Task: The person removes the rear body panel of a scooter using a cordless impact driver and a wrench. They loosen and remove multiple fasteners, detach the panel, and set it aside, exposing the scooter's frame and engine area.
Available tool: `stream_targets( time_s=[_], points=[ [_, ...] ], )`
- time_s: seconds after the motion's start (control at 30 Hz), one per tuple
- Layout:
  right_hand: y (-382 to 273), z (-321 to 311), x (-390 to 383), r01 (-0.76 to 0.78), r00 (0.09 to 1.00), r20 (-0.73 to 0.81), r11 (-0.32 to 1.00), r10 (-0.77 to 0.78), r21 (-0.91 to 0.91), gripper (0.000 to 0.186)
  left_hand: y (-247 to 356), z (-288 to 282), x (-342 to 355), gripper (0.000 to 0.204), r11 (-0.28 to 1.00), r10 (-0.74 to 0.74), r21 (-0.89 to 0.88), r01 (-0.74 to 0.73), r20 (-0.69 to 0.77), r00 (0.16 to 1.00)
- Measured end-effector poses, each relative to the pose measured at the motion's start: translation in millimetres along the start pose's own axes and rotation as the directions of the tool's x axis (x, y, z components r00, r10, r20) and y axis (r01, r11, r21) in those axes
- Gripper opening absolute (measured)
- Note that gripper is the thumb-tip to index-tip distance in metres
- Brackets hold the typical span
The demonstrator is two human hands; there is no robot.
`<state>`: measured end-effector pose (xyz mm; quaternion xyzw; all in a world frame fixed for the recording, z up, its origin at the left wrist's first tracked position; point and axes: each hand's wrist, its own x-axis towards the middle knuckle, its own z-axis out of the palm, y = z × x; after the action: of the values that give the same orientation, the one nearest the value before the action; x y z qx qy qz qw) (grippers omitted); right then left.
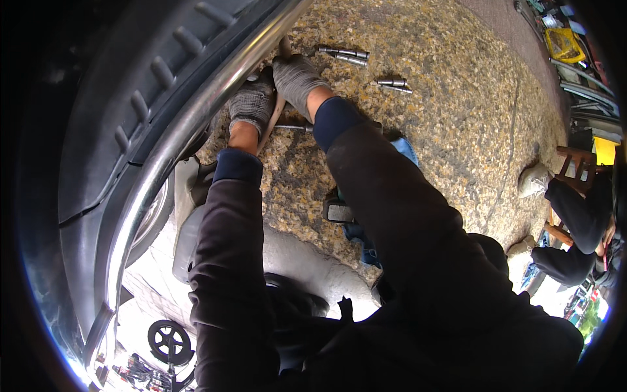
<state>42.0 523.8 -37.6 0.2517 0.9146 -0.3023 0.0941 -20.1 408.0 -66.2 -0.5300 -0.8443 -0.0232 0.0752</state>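
Speckled ground [457, 137] spreads under the work, with a dark bumper [104, 157] and a curved chrome bar [189, 124] along the left. Both of the person's hands wear grey gloves and sit close together beside the upper part of the bar. On the left hand [253, 99] the fingers point away and bend downward; their tips are hidden, so whether they grasp anything cannot be told. The right hand [299, 80] has its fingers curled inward, closer to a fist than flat, but what lies inside them cannot be made out. A pale strip [272, 125] shows between the hands, slanting down along the left hand's inner edge toward the wrist. Near the right wrist lies a metal rod [294, 128]. Sockets [351, 59] lie on the ground farther right, apart from the hands. At the far right sits another person [578, 209], beside a stool [577, 159].
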Motion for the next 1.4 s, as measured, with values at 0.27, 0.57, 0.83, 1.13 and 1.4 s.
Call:
stream_targets(
  time_s=[0.27,0.57,0.83,1.13,1.4],
  points=[
    [-8,-1,-17,-0.230,0.966,-0.012,0.885,0.257,0.405,0.044,2,-1,-8,0.042,0.994,0.109,0.035,-0.104,-0.193,0.975],
    [20,14,-25,-0.164,0.980,0.010,0.774,0.200,0.611,0.048,1,-10,-17,0.015,-0.279,-0.072,-0.866,0.415,0.450,0.890],
    [17,19,-27,-0.095,0.959,-0.154,0.780,0.239,0.619,0.047,17,-18,-2,0.024,0.997,0.068,-0.034,-0.070,-0.036,0.997],
    [13,13,-30,-0.139,0.968,-0.102,0.832,0.227,0.538,0.046,4,12,5,0.023,0.945,-0.072,-0.325,0.050,-0.054,0.996],
    [22,12,-40,-0.168,0.970,0.024,0.593,0.242,0.788,0.051,15,-17,-10,0.015,-0.365,-0.170,-0.815,0.449,0.533,0.829]
  ],
)
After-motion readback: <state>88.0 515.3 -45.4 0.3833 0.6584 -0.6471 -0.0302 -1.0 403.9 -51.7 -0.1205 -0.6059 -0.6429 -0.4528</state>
